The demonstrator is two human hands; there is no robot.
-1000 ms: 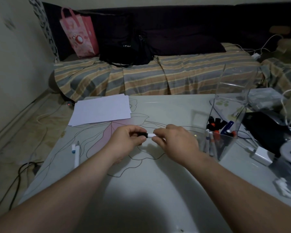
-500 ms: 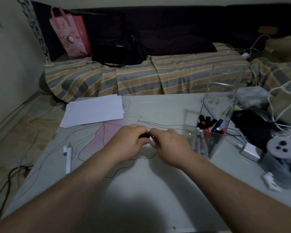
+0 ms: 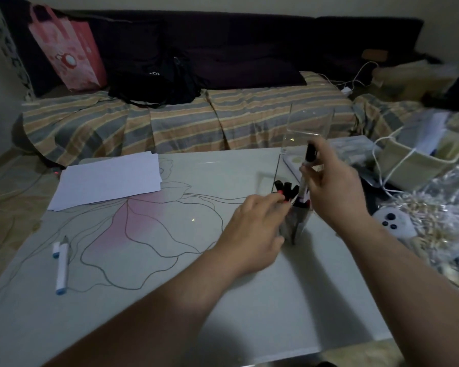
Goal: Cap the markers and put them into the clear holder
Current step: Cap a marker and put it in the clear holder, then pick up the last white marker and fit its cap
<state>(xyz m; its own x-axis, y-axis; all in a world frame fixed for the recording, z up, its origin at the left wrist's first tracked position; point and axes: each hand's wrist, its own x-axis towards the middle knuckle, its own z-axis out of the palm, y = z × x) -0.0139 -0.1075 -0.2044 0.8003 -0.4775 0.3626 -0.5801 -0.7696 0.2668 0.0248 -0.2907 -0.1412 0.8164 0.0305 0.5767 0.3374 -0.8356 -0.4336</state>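
Note:
My right hand [image 3: 331, 193] grips a white marker with a black cap [image 3: 307, 165], held nearly upright with its lower end inside the clear holder [image 3: 309, 123]. The holder stands at the table's right side and holds several capped markers [image 3: 286, 189]. My left hand [image 3: 252, 229] rests against the holder's left wall, fingers spread, nothing in it. A white marker with blue ends [image 3: 62, 266] lies on the table at the far left, with a small blue-tipped cap [image 3: 55, 249] beside it.
A stack of white paper [image 3: 109, 178] lies at the table's far left. A white controller [image 3: 394, 223], cables and crinkled silver wrapping [image 3: 445, 207] crowd the right side. A striped sofa [image 3: 196, 123] with a pink bag and a black bag runs behind the table.
Both hands were pressing the cap onto the marker at the table's middle. My right hand has since carried the capped marker right, into the holder, and my left hand has moved to the holder's side.

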